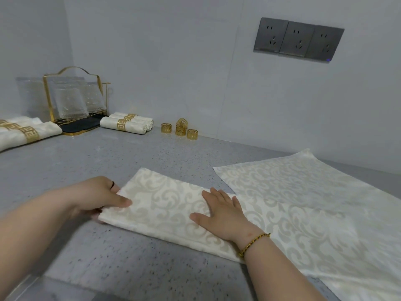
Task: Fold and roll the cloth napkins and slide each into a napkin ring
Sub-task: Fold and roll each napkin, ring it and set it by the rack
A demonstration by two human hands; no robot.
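Note:
A cream damask napkin (165,205), folded into a long strip, lies on the grey counter (104,161) in front of me. My left hand (97,196) grips its left end, thumb on top and fingers under the edge. My right hand (221,211) presses flat on the strip's right part, fingers spread. The strip's right end overlaps an unfolded napkin (314,209) spread flat to the right. Several gold napkin rings (180,128) stand by the back wall. Rolled napkins in gold rings lie at the back (125,124) and at the far left (26,133).
A gold wire rack with glass tumblers (71,101) stands on a dark tray in the back left corner. A triple wall socket (298,40) is on the wall above the counter. The counter's front edge runs along the bottom left.

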